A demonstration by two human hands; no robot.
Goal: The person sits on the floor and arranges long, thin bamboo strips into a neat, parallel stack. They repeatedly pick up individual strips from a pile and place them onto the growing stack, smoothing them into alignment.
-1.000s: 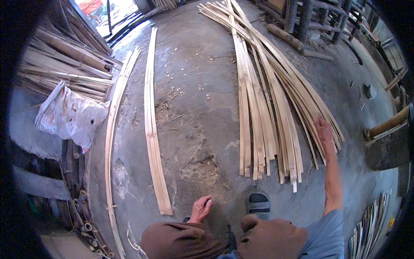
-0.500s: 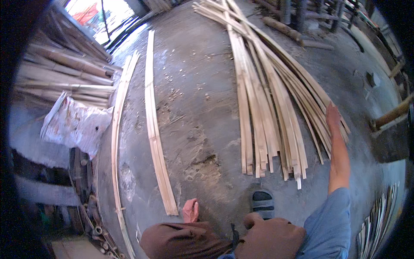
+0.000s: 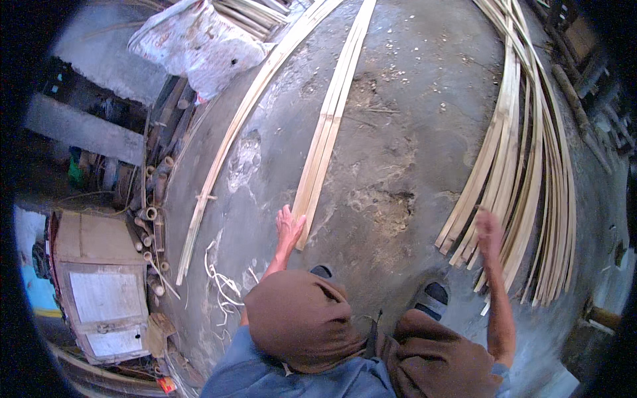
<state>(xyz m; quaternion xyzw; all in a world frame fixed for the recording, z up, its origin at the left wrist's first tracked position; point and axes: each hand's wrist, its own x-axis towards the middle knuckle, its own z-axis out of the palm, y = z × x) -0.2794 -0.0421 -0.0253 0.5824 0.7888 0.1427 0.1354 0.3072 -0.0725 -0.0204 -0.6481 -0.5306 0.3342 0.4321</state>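
Note:
A narrow bundle of split bamboo strips (image 3: 325, 132) lies on the floor in front of me. At its near end my left hand (image 3: 288, 229) rests against the left edge, fingers stretched out and slightly apart. To the right, a larger fanned pile of bamboo strips (image 3: 531, 179) spreads across the floor, its strips crossing at the far end. My right hand (image 3: 489, 232) is over the near ends of that pile, smeared by motion, so its fingers cannot be made out. Farther left lies another long, thin run of bamboo strips (image 3: 229, 139).
A stained whitish sack (image 3: 199, 50) lies at the upper left, beside stacked bamboo. Bamboo poles (image 3: 151, 213) and a worn box-like case (image 3: 99, 285) stand along the left. Pale curled shavings (image 3: 222, 285) lie near my left knee. Logs (image 3: 577, 106) edge the right side.
My view has swung left. My left hand has moved from beside my knee to the middle bundle's near end. My right hand has left the pile's right edge and moved inward over its ends.

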